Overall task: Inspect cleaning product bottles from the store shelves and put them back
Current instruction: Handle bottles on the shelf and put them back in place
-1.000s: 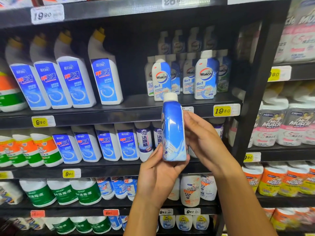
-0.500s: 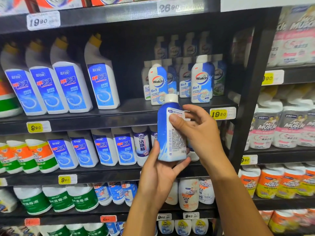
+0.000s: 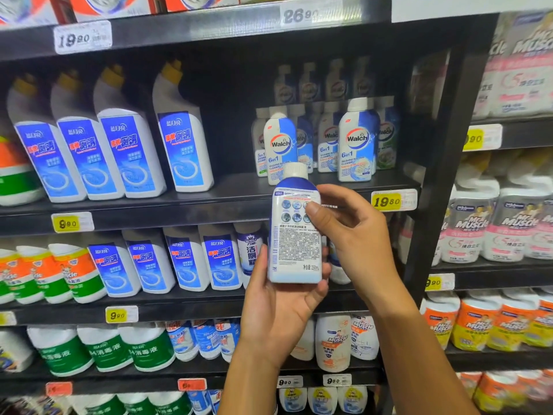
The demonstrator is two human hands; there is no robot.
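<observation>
Since 1 second ago the bottle (image 3: 294, 235) has turned from its blue side to its printed back label, so inspection seems underway: left hand (image 3: 281, 307) cups its base, fingers curled round it, right hand (image 3: 350, 229) pinches its upper edge, thumb on label

You hold a small blue-and-white plastic bottle (image 3: 294, 232) upright before black store shelves (image 3: 179, 205), its printed back label facing you; your left hand (image 3: 278, 310) cradles its base, your right hand (image 3: 350, 235) pinches its upper side.
</observation>
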